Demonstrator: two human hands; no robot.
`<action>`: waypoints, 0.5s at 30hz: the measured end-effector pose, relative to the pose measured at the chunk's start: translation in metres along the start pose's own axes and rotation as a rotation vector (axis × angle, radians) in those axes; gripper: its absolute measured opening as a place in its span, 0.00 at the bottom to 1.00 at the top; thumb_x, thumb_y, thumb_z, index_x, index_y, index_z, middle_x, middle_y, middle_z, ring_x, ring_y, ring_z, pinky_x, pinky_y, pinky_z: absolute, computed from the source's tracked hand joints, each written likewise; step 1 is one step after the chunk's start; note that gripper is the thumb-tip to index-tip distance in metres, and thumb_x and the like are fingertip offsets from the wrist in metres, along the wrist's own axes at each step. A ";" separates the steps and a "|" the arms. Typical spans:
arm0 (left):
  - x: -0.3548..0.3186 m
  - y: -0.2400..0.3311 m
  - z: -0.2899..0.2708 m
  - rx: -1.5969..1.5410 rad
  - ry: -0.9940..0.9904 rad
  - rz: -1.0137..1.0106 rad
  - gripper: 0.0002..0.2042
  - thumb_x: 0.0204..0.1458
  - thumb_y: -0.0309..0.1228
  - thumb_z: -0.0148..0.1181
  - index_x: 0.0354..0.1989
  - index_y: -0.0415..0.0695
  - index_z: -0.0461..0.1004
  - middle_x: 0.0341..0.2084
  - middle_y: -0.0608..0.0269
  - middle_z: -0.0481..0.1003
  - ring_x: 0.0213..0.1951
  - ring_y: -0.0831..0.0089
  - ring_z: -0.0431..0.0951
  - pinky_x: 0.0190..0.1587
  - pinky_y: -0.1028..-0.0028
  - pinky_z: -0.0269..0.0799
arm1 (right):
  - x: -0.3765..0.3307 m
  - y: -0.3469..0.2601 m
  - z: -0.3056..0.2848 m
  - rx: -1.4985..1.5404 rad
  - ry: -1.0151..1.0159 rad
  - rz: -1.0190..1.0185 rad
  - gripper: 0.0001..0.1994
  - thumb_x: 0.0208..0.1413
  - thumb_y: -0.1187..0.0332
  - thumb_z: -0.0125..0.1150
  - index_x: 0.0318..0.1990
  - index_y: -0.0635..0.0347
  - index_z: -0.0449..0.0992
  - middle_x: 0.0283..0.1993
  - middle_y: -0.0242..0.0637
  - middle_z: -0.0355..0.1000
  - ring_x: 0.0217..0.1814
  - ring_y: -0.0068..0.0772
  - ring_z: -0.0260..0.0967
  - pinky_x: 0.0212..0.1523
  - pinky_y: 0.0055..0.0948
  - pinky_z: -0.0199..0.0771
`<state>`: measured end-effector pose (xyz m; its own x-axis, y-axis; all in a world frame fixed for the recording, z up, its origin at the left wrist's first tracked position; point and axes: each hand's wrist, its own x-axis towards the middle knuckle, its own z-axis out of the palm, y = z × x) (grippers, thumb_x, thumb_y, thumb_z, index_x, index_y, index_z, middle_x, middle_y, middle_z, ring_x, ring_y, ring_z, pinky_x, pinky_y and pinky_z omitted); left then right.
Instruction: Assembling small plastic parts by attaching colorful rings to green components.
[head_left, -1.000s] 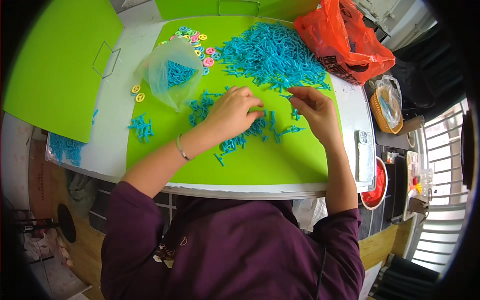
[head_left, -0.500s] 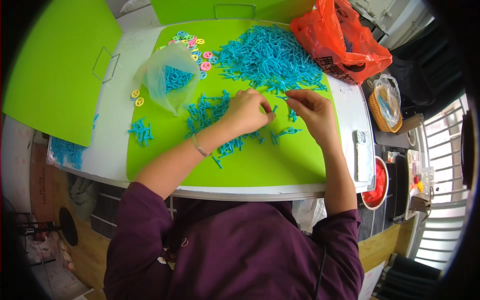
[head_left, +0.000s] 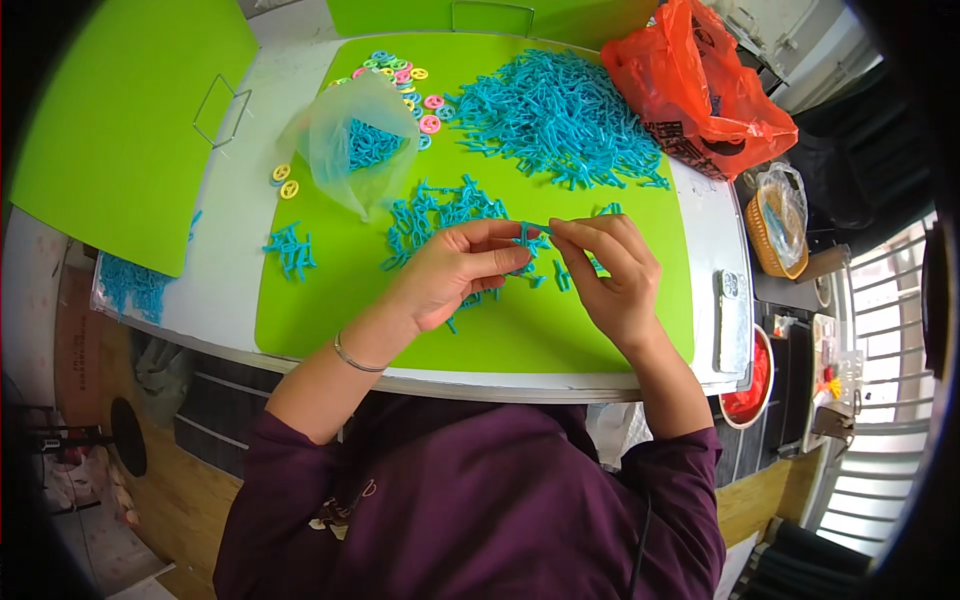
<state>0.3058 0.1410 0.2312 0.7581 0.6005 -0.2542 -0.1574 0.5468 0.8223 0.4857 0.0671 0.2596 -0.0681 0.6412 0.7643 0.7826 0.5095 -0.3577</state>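
Observation:
Over the green mat (head_left: 600,340) my two hands meet, each pinching small blue plastic pieces. My left hand (head_left: 468,268) holds a T-shaped blue plastic piece (head_left: 524,234) between thumb and fingers. With thumb and index finger, my right hand (head_left: 612,268) grips a slim blue plastic piece (head_left: 541,229) against it; the fingertips partly hide where the two touch. A loose pile of blue pieces (head_left: 440,212) lies just beyond my left hand, partly covered by it. A few more blue pieces (head_left: 562,276) rest on the mat between my hands.
A large heap of slim blue pieces (head_left: 560,115) spreads at the back. Left of it are a clear bag (head_left: 340,150) of blue pieces and coloured plastic rings (head_left: 430,124). A red plastic bag (head_left: 690,90) stands back right; a phone-like object (head_left: 733,320) lies at the right edge.
My left hand has come off the pile with a blue piece and turned palm inward. My right hand has moved left and nearer, bringing its piece against the other.

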 end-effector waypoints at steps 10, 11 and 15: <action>0.004 -0.008 -0.007 -0.127 0.018 -0.012 0.13 0.50 0.24 0.59 0.44 0.49 0.72 0.34 0.70 0.76 0.39 0.78 0.75 0.40 0.79 0.68 | -0.002 0.002 0.001 -0.054 -0.059 -0.057 0.12 0.38 0.83 0.64 0.34 0.61 0.78 0.29 0.35 0.72 0.29 0.33 0.68 0.28 0.27 0.66; 0.004 -0.010 -0.007 -0.126 0.018 -0.012 0.13 0.50 0.24 0.59 0.44 0.49 0.72 0.34 0.70 0.76 0.39 0.78 0.75 0.40 0.79 0.68 | -0.001 0.000 0.000 -0.092 -0.063 -0.071 0.12 0.38 0.83 0.64 0.34 0.61 0.78 0.29 0.35 0.72 0.29 0.33 0.68 0.29 0.27 0.67; 0.008 -0.018 -0.005 0.070 0.041 0.245 0.11 0.48 0.22 0.60 0.41 0.44 0.75 0.32 0.68 0.76 0.37 0.79 0.75 0.40 0.80 0.69 | -0.006 -0.005 0.000 -0.259 -0.053 -0.207 0.13 0.37 0.83 0.62 0.34 0.61 0.78 0.29 0.35 0.72 0.29 0.34 0.67 0.29 0.27 0.68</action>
<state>0.3114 0.1385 0.2116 0.6766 0.7337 -0.0623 -0.2878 0.3414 0.8948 0.4823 0.0604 0.2565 -0.2686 0.5716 0.7754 0.8797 0.4735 -0.0443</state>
